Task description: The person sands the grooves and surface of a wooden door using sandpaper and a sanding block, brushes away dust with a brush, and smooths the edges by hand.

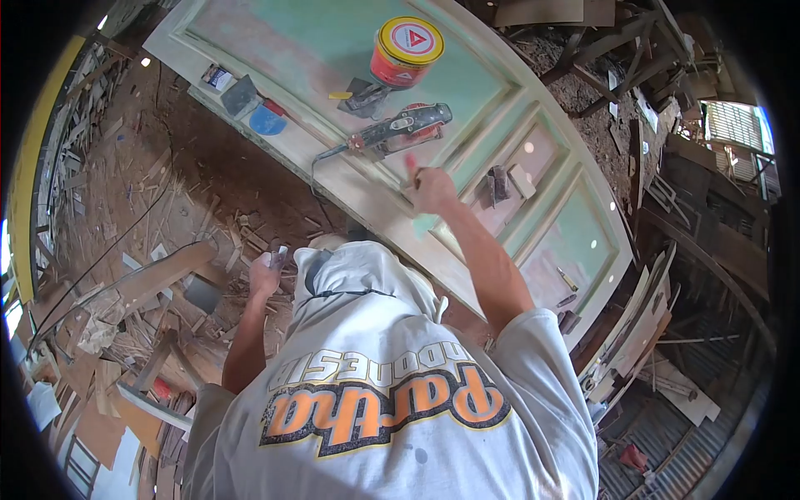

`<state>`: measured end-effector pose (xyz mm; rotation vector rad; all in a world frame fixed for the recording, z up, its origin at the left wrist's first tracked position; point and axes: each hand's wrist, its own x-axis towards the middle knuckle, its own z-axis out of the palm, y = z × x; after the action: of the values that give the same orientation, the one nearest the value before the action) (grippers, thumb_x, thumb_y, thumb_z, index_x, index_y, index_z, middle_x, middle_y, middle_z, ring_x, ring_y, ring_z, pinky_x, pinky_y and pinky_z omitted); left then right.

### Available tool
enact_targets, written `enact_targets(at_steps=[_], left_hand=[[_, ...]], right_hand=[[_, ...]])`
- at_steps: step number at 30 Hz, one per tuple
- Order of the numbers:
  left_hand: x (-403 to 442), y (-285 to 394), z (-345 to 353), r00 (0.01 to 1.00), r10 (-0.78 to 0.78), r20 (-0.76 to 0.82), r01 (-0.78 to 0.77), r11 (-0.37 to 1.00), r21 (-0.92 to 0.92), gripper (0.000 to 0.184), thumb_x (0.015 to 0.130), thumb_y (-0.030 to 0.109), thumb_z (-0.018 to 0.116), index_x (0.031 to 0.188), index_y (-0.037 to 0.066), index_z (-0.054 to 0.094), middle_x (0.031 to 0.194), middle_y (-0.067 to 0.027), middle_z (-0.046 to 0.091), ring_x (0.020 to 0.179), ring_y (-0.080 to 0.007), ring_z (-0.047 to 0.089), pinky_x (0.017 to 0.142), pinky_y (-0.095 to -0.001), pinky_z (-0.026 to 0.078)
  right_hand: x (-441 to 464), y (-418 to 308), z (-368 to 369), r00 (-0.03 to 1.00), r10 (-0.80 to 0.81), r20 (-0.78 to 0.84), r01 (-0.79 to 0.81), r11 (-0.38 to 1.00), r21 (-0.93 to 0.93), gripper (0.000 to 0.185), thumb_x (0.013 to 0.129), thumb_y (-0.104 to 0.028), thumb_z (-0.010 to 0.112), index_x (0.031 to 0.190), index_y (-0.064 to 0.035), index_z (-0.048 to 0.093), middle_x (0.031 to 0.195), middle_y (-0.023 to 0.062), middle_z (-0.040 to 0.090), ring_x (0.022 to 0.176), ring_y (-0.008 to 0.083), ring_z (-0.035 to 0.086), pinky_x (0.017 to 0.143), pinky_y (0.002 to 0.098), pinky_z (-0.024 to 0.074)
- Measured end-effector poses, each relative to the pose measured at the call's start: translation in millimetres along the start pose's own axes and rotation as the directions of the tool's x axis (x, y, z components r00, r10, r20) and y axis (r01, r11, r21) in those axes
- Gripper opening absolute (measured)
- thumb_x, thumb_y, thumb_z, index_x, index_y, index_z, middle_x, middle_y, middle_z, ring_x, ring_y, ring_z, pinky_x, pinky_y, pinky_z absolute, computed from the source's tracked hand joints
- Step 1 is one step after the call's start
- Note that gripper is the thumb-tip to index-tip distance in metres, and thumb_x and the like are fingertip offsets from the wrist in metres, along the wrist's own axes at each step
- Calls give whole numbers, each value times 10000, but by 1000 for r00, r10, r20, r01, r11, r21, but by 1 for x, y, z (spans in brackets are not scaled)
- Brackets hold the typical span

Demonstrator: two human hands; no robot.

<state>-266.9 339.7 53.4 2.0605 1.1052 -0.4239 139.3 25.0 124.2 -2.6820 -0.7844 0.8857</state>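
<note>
My right hand [435,193] is closed over a panelled wooden door [450,260] with green and pinkish patches on its panels. A small reddish thing [411,163] shows at its fingers, blurred, so its kind is unclear. Just beyond that hand lies a corded power sander [404,125], resting on the door. My left hand [265,275] hangs lower, off the door's near edge, with its fingers closed around a small flat, shiny piece [281,255] that I cannot identify.
A tub with a yellow lid [408,40] stands on the door. Near its left edge lie a grey scraper plate [241,97] and a blue disc [267,119]. Blocks [522,181] lie on the right part. A power cord [315,179] trails off; wood scraps [192,200] litter the floor.
</note>
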Motion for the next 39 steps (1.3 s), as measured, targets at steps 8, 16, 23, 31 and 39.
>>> enact_targets(at_steps=[8,16,23,31,39], left_hand=[[29,-4,14,998,47,39,-48,999,22,419,1058,431,736,1086,15,772,1027,-258,789,999,-460,765,846,-540,566],[7,64,-28,1000,12,13,-10,994,-112,266,1022,268,782,1095,14,752,1003,-231,785,955,-405,774,852,-525,577],[9,73,-14,989,148,31,-150,983,104,241,985,225,798,1112,25,752,1013,-231,777,956,-416,760,858,-514,570],[17,128,-9,947,314,68,-318,946,65,221,996,185,784,1151,29,760,1044,-239,785,1011,-440,761,889,-503,568],[13,228,-4,672,736,87,-740,661,123,278,994,71,693,1259,68,775,1219,-180,780,1152,-402,733,997,-483,584]], right_hand=[[-10,36,-9,988,-153,4,153,988,-30,413,985,-418,789,1085,-17,798,906,228,780,876,373,789,797,484,606],[-12,8,-49,1000,-5,-28,3,996,-95,281,971,-260,741,1177,-79,805,1080,208,825,1049,391,805,936,526,629],[-19,4,-25,999,12,32,-10,998,-69,312,980,-349,761,1136,-88,828,1071,225,817,1059,403,794,956,516,627],[-26,-14,-16,992,124,16,-124,991,57,291,1030,-313,670,1158,-106,830,1170,206,821,1113,402,792,962,520,630],[-21,-7,-87,994,89,-56,-93,993,-68,272,971,-171,640,1174,-142,819,1125,171,829,1070,380,800,937,503,633]])
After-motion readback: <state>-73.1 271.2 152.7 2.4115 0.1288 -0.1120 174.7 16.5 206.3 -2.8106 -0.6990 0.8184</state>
